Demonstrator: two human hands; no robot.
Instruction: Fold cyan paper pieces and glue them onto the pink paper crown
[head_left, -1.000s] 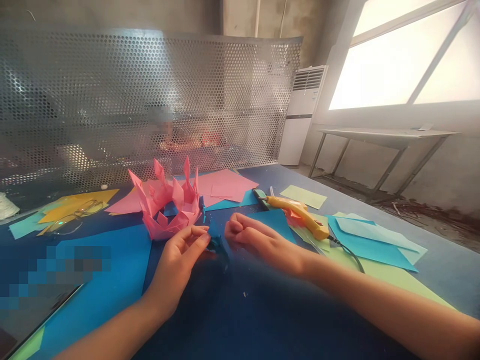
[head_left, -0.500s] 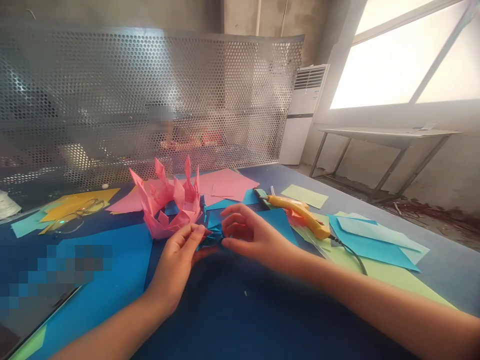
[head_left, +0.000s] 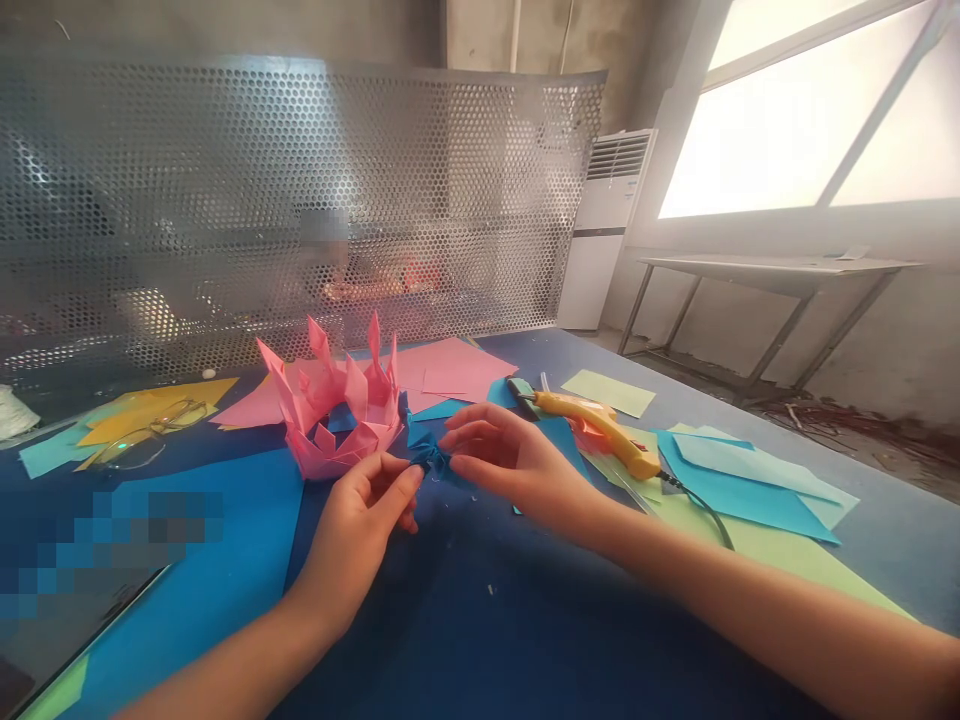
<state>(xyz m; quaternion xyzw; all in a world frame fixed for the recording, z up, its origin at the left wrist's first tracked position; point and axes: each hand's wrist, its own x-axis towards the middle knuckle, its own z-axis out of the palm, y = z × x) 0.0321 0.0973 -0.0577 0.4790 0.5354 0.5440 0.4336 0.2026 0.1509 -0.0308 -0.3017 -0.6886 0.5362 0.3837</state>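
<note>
Between my hands is a small piece of folded blue paper (head_left: 433,456), with several pleats or points showing. My left hand (head_left: 375,500) pinches its near left side between thumb and fingers. On its right side, my right hand (head_left: 502,455) is closed around the edge with thumb and curled fingertips. My fingers hide part of the folded piece. Just beyond my left hand stands a pink folded-paper crown (head_left: 345,445) with tall pointed tips.
A yellow glue gun (head_left: 600,425) with a black cord lies right of my hands. Green sheets (head_left: 795,570), teal sheets (head_left: 742,480), pink sheets (head_left: 465,365) and a large blue sheet (head_left: 225,530) are spread around. Glasses (head_left: 161,425) rest at left. A perforated metal screen (head_left: 450,200) borders the back.
The folded blue paper has turned, showing more pleats. My left hand has shifted slightly right, its lower fingers curling in beneath, and my right fingers have drawn closer to the piece.
</note>
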